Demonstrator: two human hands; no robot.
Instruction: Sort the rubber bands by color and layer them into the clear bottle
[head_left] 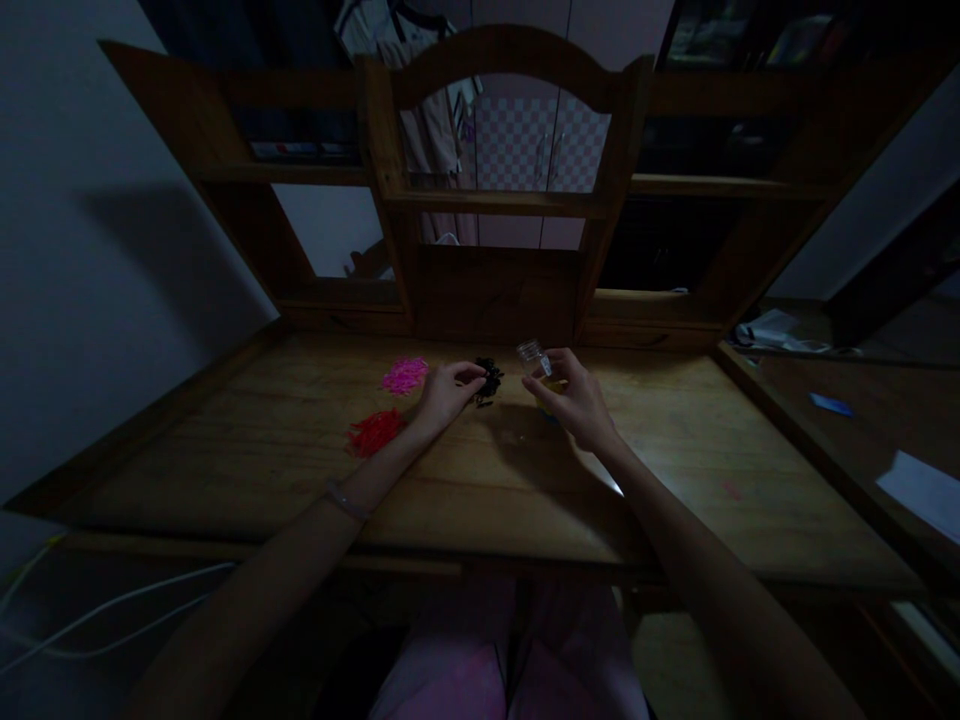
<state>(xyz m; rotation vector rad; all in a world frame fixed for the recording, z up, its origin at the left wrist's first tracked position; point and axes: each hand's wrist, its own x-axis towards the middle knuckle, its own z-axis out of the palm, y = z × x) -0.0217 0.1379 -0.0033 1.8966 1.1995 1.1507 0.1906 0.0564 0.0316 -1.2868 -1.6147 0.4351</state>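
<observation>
Left thumb and fingertips close in at the edge of a loose pile of small black pieces [489,380]; whether the left hand [444,397] pinches one, I cannot tell. The right hand [577,400] is clamped around a clear, apparently plastic container [532,354] at the pile's 2 o'clock, its ridged end up and leaning left. Yellow shows by the fingers, but its contents are unclear. A light fingertip pinch and a steady container near the pile would limit scattering. Bright pink pieces [405,376] lie at 9 o'clock, thin red pieces [375,432] at 8, both heaped on the pale wooden desk [480,500].
</observation>
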